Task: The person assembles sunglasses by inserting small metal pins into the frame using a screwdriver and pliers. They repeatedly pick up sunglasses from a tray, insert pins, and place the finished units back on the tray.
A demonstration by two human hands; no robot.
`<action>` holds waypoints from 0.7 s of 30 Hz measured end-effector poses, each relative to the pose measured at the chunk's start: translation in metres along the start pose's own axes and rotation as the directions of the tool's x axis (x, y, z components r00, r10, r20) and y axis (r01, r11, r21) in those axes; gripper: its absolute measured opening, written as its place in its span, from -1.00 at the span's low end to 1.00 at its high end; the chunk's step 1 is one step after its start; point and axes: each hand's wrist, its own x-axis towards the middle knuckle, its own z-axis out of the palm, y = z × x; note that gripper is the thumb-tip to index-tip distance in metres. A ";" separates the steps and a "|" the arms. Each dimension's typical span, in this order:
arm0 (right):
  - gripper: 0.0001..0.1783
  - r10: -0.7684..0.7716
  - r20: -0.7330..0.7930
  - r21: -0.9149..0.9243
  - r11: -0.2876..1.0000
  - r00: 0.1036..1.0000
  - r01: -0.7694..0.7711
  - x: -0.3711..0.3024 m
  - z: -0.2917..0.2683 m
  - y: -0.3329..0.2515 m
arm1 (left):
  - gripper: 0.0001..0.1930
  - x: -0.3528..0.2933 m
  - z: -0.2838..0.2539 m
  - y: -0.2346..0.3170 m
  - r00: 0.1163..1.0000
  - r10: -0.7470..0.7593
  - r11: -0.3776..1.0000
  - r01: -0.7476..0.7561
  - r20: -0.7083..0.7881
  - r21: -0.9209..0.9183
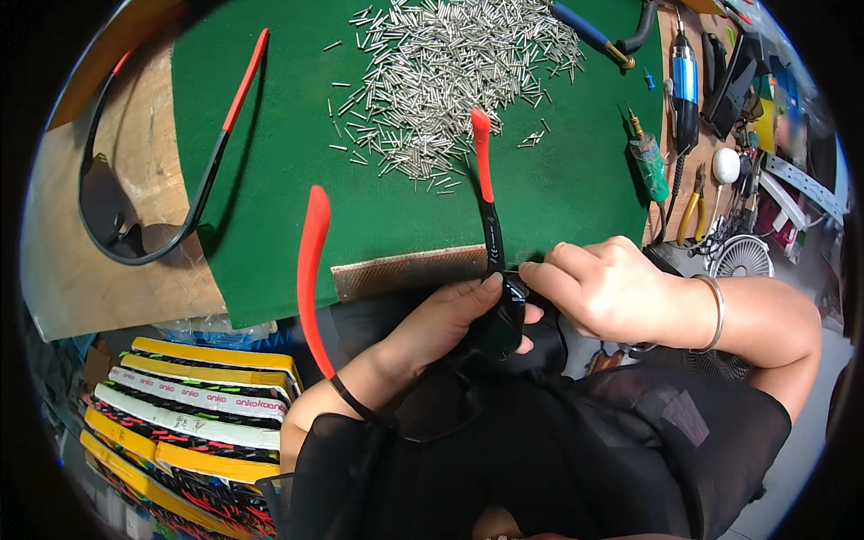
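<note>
My left hand [450, 310] is closed around black sunglasses [491, 238] with red temple tips, gripping them near one hinge. One temple points away over the green mat, while the other curves up beside my left forearm. Dark lenses hang low against my black clothing and are partly hidden. Close by the hinge, my right hand [612, 283] is closed in a pinch, and a thin metal pin [511, 271] shows at its fingertips. Beyond both hands lies a heaped pile of small silver pins [450, 81].
Another pair of red-tipped sunglasses [205, 184] rests at the left, across mat and board. A ribbed strip [405, 272] edges the green mat [270, 243]. Pliers [691, 211], a green-handled tool [649, 166] and a blue one [685, 85] lie right. Stacked boxes [211, 360] stand lower left.
</note>
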 end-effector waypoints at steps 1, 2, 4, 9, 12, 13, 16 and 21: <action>-0.86 0.049 0.020 0.049 0.998 0.999 -0.050 0.001 -0.001 -0.001 | -0.54 0.001 -0.002 0.000 1.000 -0.013 1.000 0.013 0.013 -0.008; -0.87 0.121 0.023 0.138 0.983 0.992 -0.123 0.002 -0.001 -0.003 | -0.54 0.001 -0.004 0.000 0.999 -0.026 0.999 0.026 0.025 -0.018; -0.89 0.248 0.027 0.309 0.919 0.969 -0.244 0.006 0.001 -0.005 | -0.54 0.002 -0.005 0.000 0.999 -0.041 0.999 0.041 0.024 -0.015; -0.78 0.548 0.466 0.588 0.396 0.695 -0.706 0.020 -0.021 -0.014 | -0.54 0.000 -0.004 0.000 0.999 -0.031 0.999 0.031 -0.008 0.020; -0.75 0.531 0.456 0.682 0.307 0.714 -0.664 0.012 -0.006 -0.009 | -0.53 0.004 -0.004 -0.004 0.998 0.054 0.997 -0.056 0.034 0.062; -0.75 0.522 0.437 0.646 0.384 0.732 -0.659 0.011 -0.009 -0.009 | -0.54 0.002 0.001 -0.004 0.998 0.066 0.996 -0.067 0.012 0.052; -0.76 0.435 0.391 0.520 0.622 0.811 -0.585 0.018 -0.025 -0.001 | -0.57 -0.001 0.011 -0.007 0.987 0.132 0.991 -0.128 -0.097 0.039; -0.81 0.326 -0.177 0.389 0.890 0.929 -0.238 -0.011 -0.017 0.012 | -0.68 -0.050 0.017 -0.018 0.947 0.243 0.970 -0.236 -0.209 0.057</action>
